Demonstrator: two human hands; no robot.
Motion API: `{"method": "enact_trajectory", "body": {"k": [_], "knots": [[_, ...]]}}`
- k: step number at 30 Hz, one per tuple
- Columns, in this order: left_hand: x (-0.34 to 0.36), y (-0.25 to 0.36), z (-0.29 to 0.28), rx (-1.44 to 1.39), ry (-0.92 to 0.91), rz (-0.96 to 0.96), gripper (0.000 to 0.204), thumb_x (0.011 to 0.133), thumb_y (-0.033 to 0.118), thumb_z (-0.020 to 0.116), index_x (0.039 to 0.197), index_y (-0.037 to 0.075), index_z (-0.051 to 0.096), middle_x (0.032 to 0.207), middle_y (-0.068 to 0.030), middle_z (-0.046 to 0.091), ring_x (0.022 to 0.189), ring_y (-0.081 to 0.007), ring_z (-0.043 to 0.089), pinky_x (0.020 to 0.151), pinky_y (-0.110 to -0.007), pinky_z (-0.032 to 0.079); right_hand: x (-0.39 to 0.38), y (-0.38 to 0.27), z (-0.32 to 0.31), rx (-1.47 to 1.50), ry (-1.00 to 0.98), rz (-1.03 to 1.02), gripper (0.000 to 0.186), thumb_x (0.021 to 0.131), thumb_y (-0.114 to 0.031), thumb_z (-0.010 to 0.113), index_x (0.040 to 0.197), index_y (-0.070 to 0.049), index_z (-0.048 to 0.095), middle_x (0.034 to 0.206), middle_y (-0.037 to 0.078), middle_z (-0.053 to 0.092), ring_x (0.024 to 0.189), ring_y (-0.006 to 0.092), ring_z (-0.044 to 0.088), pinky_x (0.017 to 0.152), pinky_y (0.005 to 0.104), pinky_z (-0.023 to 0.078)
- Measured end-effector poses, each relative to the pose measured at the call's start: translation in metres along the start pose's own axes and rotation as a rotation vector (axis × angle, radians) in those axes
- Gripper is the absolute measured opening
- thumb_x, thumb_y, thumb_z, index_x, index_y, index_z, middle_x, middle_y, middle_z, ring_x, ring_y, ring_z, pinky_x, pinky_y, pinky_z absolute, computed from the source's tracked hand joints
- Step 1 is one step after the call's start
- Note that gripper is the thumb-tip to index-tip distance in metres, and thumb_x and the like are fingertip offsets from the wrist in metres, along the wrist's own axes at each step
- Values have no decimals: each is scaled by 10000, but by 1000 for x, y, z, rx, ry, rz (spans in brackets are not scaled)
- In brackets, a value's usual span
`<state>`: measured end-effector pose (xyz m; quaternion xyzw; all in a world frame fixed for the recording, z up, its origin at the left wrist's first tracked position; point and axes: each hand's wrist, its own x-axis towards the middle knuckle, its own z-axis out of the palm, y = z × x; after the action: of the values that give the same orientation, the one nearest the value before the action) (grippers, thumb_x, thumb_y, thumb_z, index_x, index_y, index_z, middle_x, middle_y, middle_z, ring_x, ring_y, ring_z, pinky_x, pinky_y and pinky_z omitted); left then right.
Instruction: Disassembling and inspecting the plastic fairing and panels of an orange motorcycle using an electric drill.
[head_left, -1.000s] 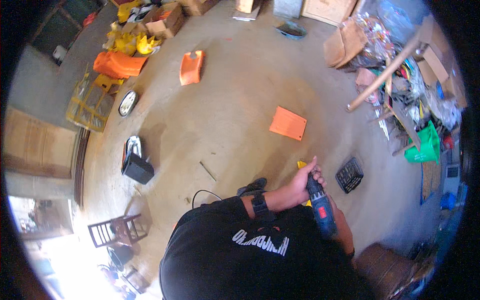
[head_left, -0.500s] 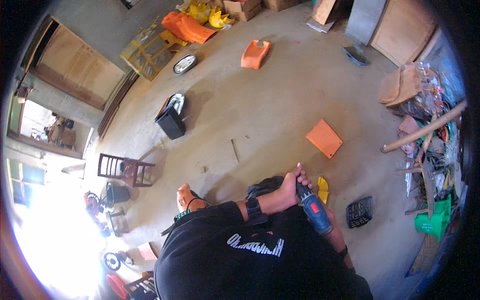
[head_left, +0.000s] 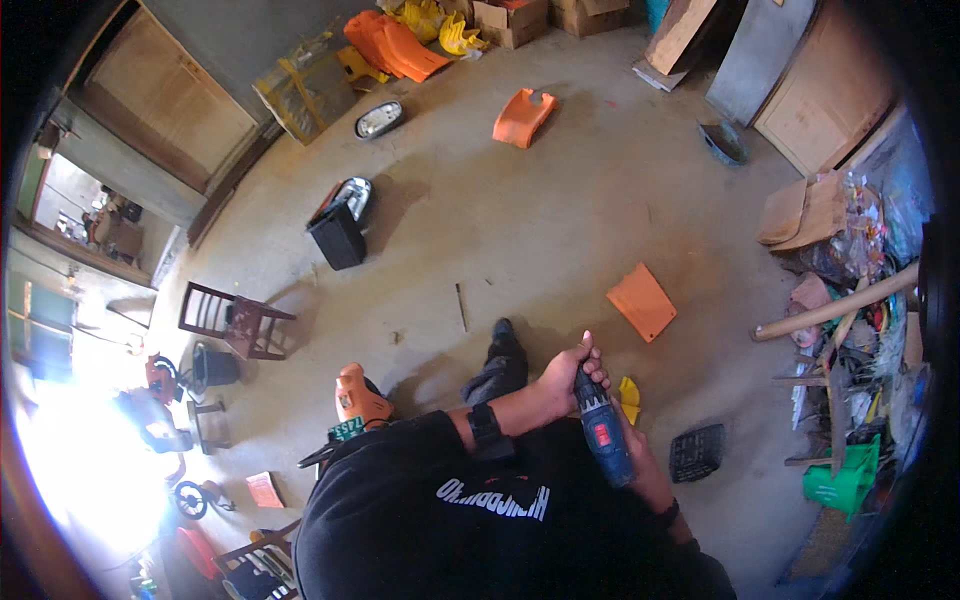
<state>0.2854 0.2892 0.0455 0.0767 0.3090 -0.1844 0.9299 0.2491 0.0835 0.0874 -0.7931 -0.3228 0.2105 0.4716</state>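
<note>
A dark blue cordless drill (head_left: 610, 448) with a black chuck is held in front of my black shirt, its chuck pointing away from me. My left hand (head_left: 574, 374) closes round the chuck end, with its thumb stretched outward. Behind the drill's body, my right hand (head_left: 634, 436) grips it; most of its fingers and the drill's handle are hidden. Past the drill, a yellow piece (head_left: 628, 398) lies on the floor, and to its right sits a black plastic basket (head_left: 697, 452). Ahead lies a flat orange panel (head_left: 642, 302).
An orange-fronted motorbike (head_left: 360, 398) stands close on my left, near a wooden chair (head_left: 246, 325). Farther ahead are a black bin-like box (head_left: 338, 238) and a curved orange panel (head_left: 522, 118). A long wooden pole (head_left: 835, 302) juts from the clutter on the right, above a green bucket (head_left: 845, 480).
My foot and dark trouser leg have come into view ahead of me. Both hands and the drill sit slightly farther left in the picture, still held together.
</note>
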Motion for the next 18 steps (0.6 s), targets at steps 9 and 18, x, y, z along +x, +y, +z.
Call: {"method": "enact_trajectory", "body": {"k": [9,18], "knots": [[152,140,-165,156,258,153,347,994,412,553,922,73,571,673,-35,495,591,-206,524,607,-422,526,110,16,-16,-68,-179,489,774,781,-39,664,1493,-74,363,1106,218,675,988,268,682,889,362,497],[131,346,-303,1608,744,164,475,956,467,496,996,30,678,978,-229,684,959,-391,656,829,-477,506,246,142,25,-522,-457,859,753,767,-296,696,1417,-52,404,916,276,678,878,454,661,751,503,536]]}}
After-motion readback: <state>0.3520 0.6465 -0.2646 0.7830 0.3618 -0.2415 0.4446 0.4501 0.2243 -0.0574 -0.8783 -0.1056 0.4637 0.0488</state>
